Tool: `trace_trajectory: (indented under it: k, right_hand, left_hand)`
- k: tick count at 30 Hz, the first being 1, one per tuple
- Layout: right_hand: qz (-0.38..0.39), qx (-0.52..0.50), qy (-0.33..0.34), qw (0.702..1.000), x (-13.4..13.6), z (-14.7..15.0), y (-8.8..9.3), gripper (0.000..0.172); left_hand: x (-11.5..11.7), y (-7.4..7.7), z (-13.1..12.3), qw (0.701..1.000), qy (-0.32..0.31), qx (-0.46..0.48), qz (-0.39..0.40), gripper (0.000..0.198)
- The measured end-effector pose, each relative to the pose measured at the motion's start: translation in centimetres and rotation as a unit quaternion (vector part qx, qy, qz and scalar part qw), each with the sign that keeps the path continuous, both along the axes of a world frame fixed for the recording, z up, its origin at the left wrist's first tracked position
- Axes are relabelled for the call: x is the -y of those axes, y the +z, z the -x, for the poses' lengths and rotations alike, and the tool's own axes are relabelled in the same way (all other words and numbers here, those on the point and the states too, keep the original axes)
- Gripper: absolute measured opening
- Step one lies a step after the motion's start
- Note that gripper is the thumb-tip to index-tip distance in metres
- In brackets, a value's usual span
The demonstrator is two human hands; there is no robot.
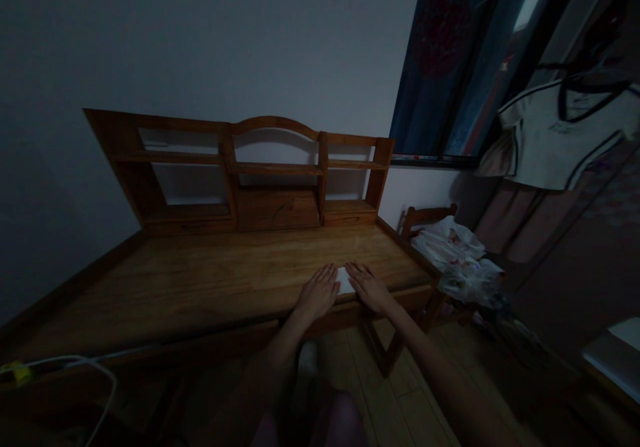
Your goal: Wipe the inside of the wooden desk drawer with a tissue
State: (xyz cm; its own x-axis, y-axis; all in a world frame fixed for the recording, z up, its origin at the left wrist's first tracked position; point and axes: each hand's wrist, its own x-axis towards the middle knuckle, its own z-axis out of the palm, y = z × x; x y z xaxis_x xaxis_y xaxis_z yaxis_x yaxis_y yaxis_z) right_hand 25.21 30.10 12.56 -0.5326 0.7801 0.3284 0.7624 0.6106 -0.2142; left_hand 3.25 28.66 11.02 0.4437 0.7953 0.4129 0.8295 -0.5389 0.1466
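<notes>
Judged step: pressing or smoothing a small, flat, white, paper-like piece [345, 282] on the brown, wood-grained worktop [195, 280], right of centre and close to the front edge

At the left side of the white piece, laid palm-down: left hand [319, 291], open, with fingers extended forward and nothing visibly gripped; at the right side, nearly mirrored: right hand [370, 288], likewise open and flat, with fingers angled inward; too dim and small to tell single layer from fold, or how far under the fingers the edges run

Judged for the next move: calls for light, even pressure from both sides, without dragging toward the near edge; as a risk, skewing or creasing if pressed harder on one side

At the back of the worktop: brown wooden shelf unit [280, 208] with arched top rail and open compartments, against a plain pale wall [200, 47]; at front left: thin white cable [93, 360], curving beside a small yellow item [19, 374], too dark to identify

To the right: brown wooden chair [430, 214] with whitish translucent plastic bags [453, 247]; above: dark-framed, blue-toned window [460, 100] with round red decoration [441, 32]; beside it, hanging: white short-sleeved top with black trim [545, 137]; below: wooden plank floor [407, 384], dimly lit
</notes>
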Motion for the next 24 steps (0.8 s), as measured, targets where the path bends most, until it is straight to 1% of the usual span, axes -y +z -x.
trace_trajectory:
  k: [3,7,11,13,16,18,21,24]
  right_hand:
    - [-0.013,0.005,-0.013,1.000,0.1,-0.2,-0.4,0.056]
    - [-0.036,0.015,-0.056,0.998,0.5,0.2,-0.8,0.060]
    - [-0.034,0.029,-0.076,0.996,0.9,0.4,-0.7,0.065]
    - [-0.029,0.028,-0.083,0.996,1.0,0.4,-0.7,0.068]
    - [-0.019,0.019,-0.095,0.995,1.1,0.4,-0.5,0.073]
    - [-0.008,0.007,-0.101,0.995,1.2,0.4,-0.4,0.076]
    - [0.014,-0.013,-0.103,0.995,1.4,0.4,0.0,0.080]
    - [0.037,-0.031,-0.105,0.993,1.5,0.5,0.6,0.079]
  left_hand:
    - [0.0,-0.2,-0.3,1.000,0.020,-0.016,0.003,0.062]
    - [0.2,-0.1,-0.5,0.999,0.029,-0.030,0.010,0.064]
    - [0.4,0.2,-0.6,0.998,0.062,-0.033,-0.001,0.069]
    - [0.5,0.4,-0.6,0.997,0.065,-0.041,-0.003,0.070]
    - [0.8,0.6,-0.6,0.998,0.054,-0.045,0.007,0.074]
    - [0.9,0.7,-0.5,0.998,0.047,-0.028,0.014,0.077]
    - [0.8,1.0,-0.5,0.999,0.035,0.024,0.013,0.078]
    - [0.7,1.8,-0.9,0.995,0.030,0.092,0.017,0.076]
